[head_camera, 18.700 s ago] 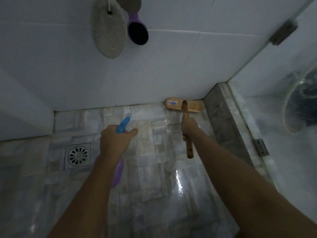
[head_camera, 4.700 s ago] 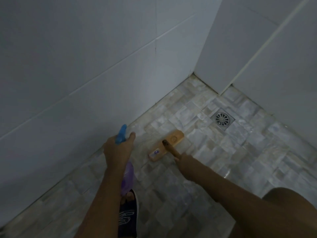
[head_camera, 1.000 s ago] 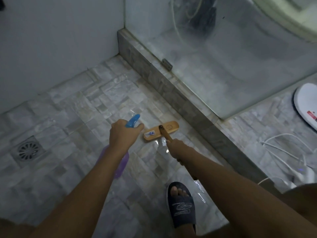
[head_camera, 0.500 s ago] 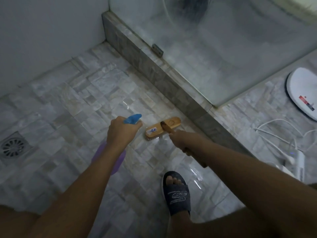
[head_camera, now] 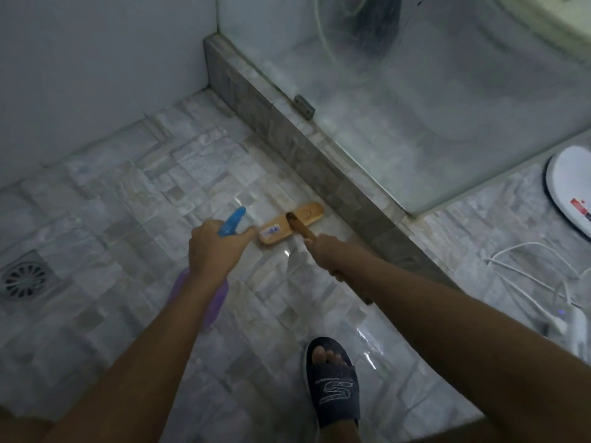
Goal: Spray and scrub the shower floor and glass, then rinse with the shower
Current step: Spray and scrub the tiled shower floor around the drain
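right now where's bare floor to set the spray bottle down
Bare floor lies between the drain and the left hand, and along the wall up to the curb. Crowded near the curb: brush, right hand, slippered foot.

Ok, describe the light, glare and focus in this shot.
Head view: dim, bluish light throughout; white glare streaks on the wet shower floor beside the slipper and by the brush; the glass is hazy, blurring what lies behind; brush and spray bottle read fairly sharp.
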A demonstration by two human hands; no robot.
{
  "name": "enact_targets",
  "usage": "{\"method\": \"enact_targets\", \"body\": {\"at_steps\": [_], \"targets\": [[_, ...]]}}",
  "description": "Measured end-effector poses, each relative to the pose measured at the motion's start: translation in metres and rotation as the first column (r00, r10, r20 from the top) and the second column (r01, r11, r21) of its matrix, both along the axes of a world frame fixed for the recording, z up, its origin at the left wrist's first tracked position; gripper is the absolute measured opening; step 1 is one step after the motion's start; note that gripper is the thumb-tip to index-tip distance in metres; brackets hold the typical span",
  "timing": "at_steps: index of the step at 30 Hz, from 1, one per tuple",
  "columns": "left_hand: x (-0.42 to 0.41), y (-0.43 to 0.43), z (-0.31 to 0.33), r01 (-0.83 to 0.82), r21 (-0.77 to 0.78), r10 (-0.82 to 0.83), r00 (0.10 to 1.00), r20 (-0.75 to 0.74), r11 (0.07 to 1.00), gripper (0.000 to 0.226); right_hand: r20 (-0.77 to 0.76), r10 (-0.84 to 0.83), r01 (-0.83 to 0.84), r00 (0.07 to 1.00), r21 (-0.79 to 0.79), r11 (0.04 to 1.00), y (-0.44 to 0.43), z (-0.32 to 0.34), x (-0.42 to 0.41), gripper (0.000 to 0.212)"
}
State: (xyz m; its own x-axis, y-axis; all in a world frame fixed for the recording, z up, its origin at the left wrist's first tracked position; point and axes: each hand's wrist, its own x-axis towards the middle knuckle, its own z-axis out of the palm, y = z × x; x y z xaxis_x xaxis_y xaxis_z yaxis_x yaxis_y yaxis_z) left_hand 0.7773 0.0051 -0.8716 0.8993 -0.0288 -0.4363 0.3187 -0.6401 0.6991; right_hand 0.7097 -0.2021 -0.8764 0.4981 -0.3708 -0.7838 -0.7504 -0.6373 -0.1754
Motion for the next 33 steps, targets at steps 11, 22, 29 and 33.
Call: {"method": "enact_targets", "body": {"at_steps": [11,22,29,33], "targets": [[0.027,0.015,-0.003,-0.104,0.007,0.104,0.990,-0.092,0.995,0.071,0.104,0.057,-0.058,0.993,0.008,0.998,0.022,0.003,0.073,0.049],[0.050,0.051,0.007,-0.135,-0.061,0.142,0.981,0.133,0.989,0.041,0.117,0.118,-0.122,0.986,0.024,0.992,0.046,-0.015,0.112,0.044],[0.043,0.070,0.011,-0.145,-0.035,0.149,0.974,0.169,0.989,0.040,0.042,0.240,-0.240,0.970,0.011,0.971,0.086,-0.009,0.073,0.042],[0.042,0.077,0.008,-0.124,-0.020,0.126,0.982,0.138,0.992,0.040,0.120,0.129,-0.136,0.984,0.057,0.989,0.108,-0.011,0.134,0.040]]}}
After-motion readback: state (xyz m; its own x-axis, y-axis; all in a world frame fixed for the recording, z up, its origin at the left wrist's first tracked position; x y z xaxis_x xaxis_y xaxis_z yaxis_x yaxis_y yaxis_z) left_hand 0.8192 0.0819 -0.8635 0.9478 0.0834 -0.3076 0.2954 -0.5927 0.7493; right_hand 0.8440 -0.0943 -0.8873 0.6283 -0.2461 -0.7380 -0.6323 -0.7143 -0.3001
